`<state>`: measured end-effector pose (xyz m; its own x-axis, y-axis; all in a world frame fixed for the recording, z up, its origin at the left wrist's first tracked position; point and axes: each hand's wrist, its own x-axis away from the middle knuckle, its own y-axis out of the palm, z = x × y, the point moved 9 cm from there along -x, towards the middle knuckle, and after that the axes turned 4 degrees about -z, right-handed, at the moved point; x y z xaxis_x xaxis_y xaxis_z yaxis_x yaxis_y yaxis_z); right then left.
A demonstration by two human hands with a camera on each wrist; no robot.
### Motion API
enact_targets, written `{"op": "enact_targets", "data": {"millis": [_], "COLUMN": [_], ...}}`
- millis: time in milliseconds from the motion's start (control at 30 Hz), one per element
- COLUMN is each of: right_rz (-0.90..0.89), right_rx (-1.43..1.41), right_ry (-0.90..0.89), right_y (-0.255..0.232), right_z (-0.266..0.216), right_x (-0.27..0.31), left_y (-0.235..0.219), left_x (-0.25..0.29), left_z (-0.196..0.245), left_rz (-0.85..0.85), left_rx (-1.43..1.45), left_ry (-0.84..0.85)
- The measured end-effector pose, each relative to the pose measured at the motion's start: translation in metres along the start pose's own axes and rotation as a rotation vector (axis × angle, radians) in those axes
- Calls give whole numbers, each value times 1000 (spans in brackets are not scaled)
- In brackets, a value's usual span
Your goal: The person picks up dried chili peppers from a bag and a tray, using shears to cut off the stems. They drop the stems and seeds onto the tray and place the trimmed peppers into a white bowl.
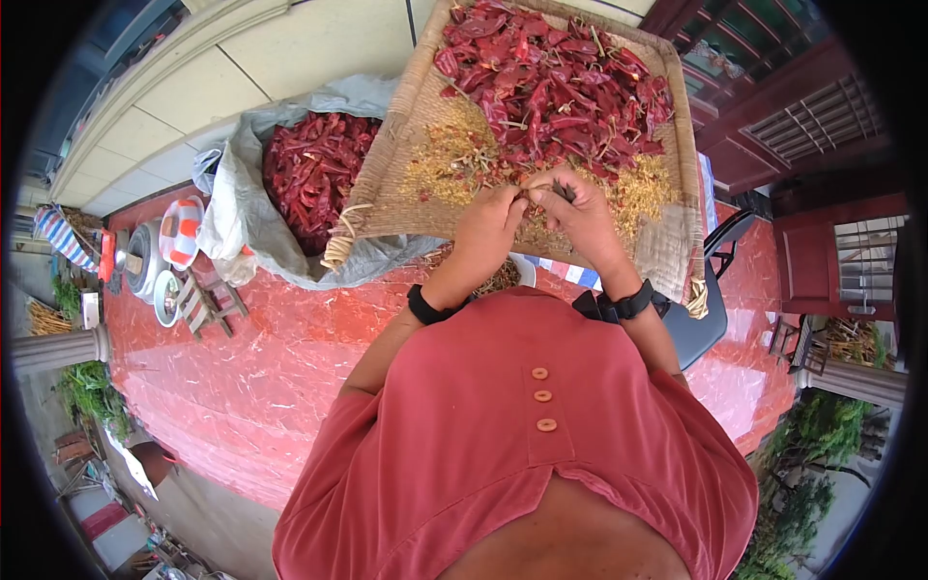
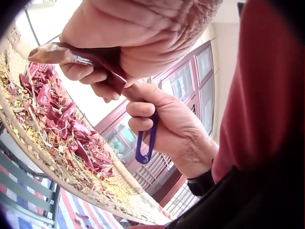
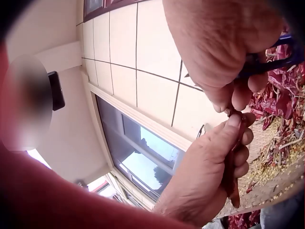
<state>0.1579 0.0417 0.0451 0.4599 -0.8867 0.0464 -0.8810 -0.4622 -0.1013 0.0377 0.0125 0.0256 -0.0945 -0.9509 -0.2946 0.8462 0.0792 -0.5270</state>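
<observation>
Left hand pinches chilli beside scissors, above tray

chillies: dark red | scissors: blue handles | tray: tan woven | shirt: red

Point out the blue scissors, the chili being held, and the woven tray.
blue scissors (image 2: 145, 148), left wrist view, handle loop.
chili (image 2: 62, 53), left wrist view, middle of the pod.
woven tray (image 1: 387, 208), head view, bare left rim.
</observation>
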Motion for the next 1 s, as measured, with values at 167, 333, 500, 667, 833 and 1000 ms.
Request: {"op": "enact_targets", "data": {"millis": [167,333,500,667,833,1000], "right_rz": [172,209,84,-14,-119,-329], "right_rx": [926,126,-508,-849,-1083,-1353], "right_ry": [-618,-248,-38,151,320,413], "right_y": [26,5,4,13,24,40], "right_z": [-57,-34,-9,7,33,43], "right_x": [13,2,-4,2,7,14], "left_y": [7,-7,-16,-16,-15,-13], "left_x": [-5,-14,-10,-3,3,8], "left_z": [-21,7,25,26,24,22], "left_rz": [-49,27,78,-33,-133,-212], "left_rx": [225,436,392,342,365,395], "left_ry": [-289,-162,25,32,18,23]}}
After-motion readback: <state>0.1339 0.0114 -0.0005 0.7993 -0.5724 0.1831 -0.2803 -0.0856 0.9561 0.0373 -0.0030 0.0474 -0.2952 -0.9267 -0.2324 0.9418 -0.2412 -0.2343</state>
